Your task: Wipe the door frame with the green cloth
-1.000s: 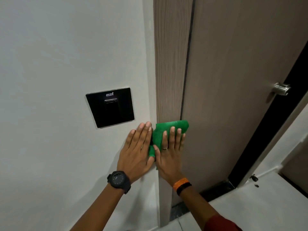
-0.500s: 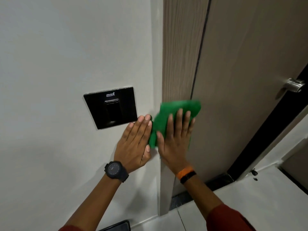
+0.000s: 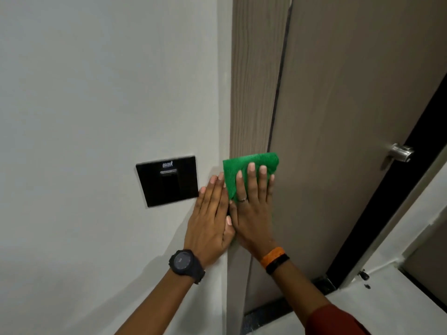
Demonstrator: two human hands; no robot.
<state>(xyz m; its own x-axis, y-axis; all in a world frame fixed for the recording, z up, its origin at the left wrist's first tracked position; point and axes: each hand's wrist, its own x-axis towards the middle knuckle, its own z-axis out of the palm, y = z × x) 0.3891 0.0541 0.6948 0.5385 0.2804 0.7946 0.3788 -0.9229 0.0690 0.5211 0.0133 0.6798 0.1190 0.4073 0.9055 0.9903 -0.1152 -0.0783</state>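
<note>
The green cloth (image 3: 242, 165) lies flat against the wood-grain door frame (image 3: 254, 93), spanning from the frame's left edge to the seam with the door. My right hand (image 3: 254, 209) presses on it with fingers spread and a ring on one finger. My left hand (image 3: 210, 221) rests flat on the white wall (image 3: 96, 93) just left of the frame, touching my right hand, fingers straight and holding nothing. The cloth's lower part is hidden under my right hand.
A black wall switch plate (image 3: 167, 181) sits just left of my left hand. The brown door (image 3: 350, 117) stands to the right with a metal handle (image 3: 400, 152). A dark gap (image 3: 387, 194) runs along the door's edge. White floor (image 3: 399, 310) lies at lower right.
My right hand slid the green cloth upward along the frame, from below the switch plate's bottom edge to level with it. My left hand moved up the wall alongside it.
</note>
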